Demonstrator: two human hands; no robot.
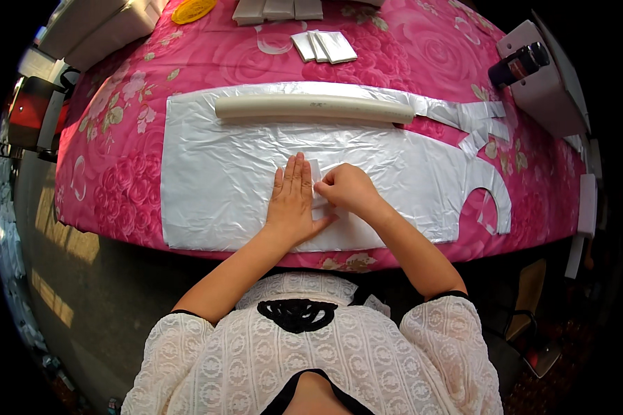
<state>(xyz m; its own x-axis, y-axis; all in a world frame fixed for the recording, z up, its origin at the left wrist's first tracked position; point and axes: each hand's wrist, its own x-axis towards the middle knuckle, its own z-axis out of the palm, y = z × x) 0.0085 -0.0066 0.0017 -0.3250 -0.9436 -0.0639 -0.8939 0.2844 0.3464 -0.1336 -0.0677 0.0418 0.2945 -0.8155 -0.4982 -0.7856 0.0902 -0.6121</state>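
A stack of large white plastic carrier bags (214,173) lies flat across the table, its handle loops pointing right. My left hand (292,204) rests palm down on it, fingers stretched out and together, thumb apart. Right beside it, my right hand (348,188) is closed in a pinch at the edge of a small folded white plastic bag (315,169). Part of that folded piece is hidden under both hands. Beyond my hands, a long pale tube (311,108) lies across the far part of the stack.
A pink floral cloth (221,55) covers the table. Farther back are several folded white packets (324,46), more stacked packets (278,10) and a yellow round object (192,10). At the right, a dark bottle (519,64) stands by a white box (543,97).
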